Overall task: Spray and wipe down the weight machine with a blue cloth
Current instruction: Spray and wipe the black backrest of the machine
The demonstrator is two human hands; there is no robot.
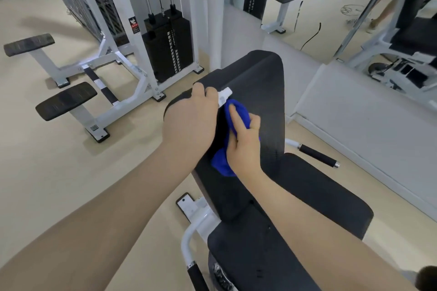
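Note:
The weight machine's black padded backrest (262, 82) rises in the middle of the view, above its black seat pad (314, 198). My left hand (189, 123) is closed around a spray bottle, of which only the white nozzle (224, 97) shows, pointing right over the pad. My right hand (246, 142) grips a bunched blue cloth (227, 160) and holds it against the backrest just below the nozzle. The bottle's body is hidden behind my left hand.
A white cable machine with a black weight stack (168, 47) stands behind to the left, with two black pads on white posts (66, 100). A wall mirror (354, 7) runs along the right. Black-gripped handles (316, 156) stick out beside the seat. Beige floor lies at left.

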